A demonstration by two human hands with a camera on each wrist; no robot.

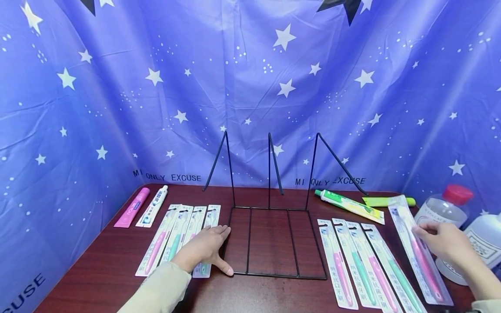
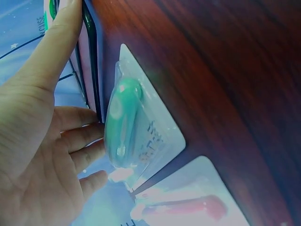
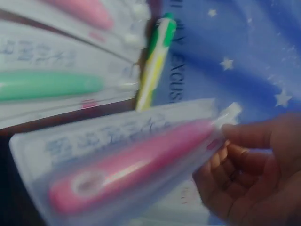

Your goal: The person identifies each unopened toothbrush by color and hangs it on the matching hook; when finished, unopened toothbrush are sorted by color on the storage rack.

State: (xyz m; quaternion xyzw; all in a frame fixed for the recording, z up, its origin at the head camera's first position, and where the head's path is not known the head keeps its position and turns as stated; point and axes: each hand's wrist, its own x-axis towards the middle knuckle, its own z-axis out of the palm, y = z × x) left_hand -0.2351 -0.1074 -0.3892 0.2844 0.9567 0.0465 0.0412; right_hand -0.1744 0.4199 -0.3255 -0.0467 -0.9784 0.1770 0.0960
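Working at red-brown wood-grain table [image 1: 98,269], backed by blue star-print cloth [image 1: 250,65]. Pinching pink-handled packaged toothbrush [image 1: 424,261] at right with right hand [image 1: 444,240]; cannot tell, through blur, whether touching table. Resting left hand [image 1: 206,244], fingers apart, at black wire rack's [image 1: 270,209] left edge.
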